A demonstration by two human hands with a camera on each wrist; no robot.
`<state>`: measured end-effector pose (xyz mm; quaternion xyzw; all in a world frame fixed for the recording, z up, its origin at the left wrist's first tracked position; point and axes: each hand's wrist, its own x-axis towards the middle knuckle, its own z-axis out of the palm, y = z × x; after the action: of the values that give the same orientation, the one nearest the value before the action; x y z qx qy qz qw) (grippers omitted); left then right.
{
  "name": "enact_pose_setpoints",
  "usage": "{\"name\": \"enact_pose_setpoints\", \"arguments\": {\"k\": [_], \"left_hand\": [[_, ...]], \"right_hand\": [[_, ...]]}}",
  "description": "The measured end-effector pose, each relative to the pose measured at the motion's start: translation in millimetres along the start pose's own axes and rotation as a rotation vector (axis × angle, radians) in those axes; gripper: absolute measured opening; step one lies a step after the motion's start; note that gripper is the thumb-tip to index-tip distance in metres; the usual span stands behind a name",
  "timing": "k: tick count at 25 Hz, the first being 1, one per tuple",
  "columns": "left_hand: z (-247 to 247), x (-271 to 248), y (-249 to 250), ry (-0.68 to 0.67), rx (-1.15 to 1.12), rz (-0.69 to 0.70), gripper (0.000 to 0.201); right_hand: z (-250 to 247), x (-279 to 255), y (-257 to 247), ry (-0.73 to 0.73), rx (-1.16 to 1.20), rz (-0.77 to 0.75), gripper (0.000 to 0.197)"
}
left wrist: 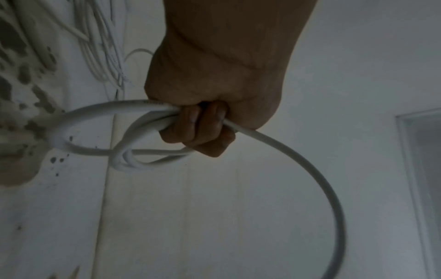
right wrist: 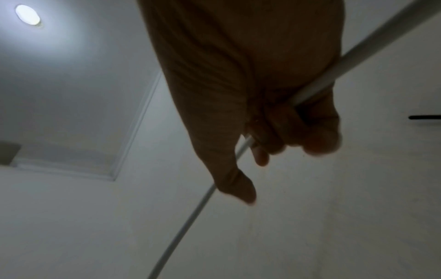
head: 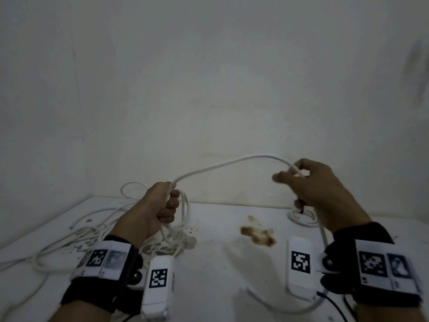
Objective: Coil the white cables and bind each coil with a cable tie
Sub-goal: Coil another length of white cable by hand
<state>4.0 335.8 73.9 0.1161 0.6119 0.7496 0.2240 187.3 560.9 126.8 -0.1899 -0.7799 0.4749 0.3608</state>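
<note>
The left hand makes a fist around smooth round loops of a white cable. The cable arcs up to the right hand, whose curled fingers grip it. Brown stains mark the white table. Farther back lie loose cables and what may be a small tied coil.

The flat white tabletop abuts a pale wall. A brown, dried stain patch marks its centre, with dark speckled blotches to the left. Loose white cables lie tangled at the left side; a small bound white cable coil lies at the right rear.
</note>
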Motion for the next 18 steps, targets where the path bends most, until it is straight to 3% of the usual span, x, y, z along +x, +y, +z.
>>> {"name": "enact_pose_setpoints", "arguments": {"k": [1,3,4,5,8,11,14,18], "left_hand": [[0,-2,2,-0.022,-0.034,-0.008,0.041],[5,-6,6,-0.044,-0.028,-0.007,0.042],[8,-8,6,-0.041,0.01,0.0,0.042],[11,-9,5,-0.036,0.06,0.001,0.042],[22,-13,-1,-0.035,0.182,-0.018,0.044],[31,-17,-6,-0.042,0.24,0.012,0.037],[36,-23,-5,-0.072,0.306,-0.012,0.03],[42,-25,-6,-0.204,0.286,-0.095,0.039]], "right_hand": [[7,-1,1,-0.069,-0.12,0.002,0.043],[25,-4,6,-0.173,-0.464,-0.074,0.096],[35,-8,5,-0.179,-0.623,-0.149,0.11],[46,-16,0,-0.176,-0.738,-0.269,0.112],[80,-39,-17,-0.36,-0.712,-0.602,0.083],[93,-46,-20,-0.53,-0.435,-0.661,0.032],[90,-34,-17,-0.315,-0.342,-0.613,0.007],[91,-28,-13,-0.079,-0.292,-0.53,0.019]]}}
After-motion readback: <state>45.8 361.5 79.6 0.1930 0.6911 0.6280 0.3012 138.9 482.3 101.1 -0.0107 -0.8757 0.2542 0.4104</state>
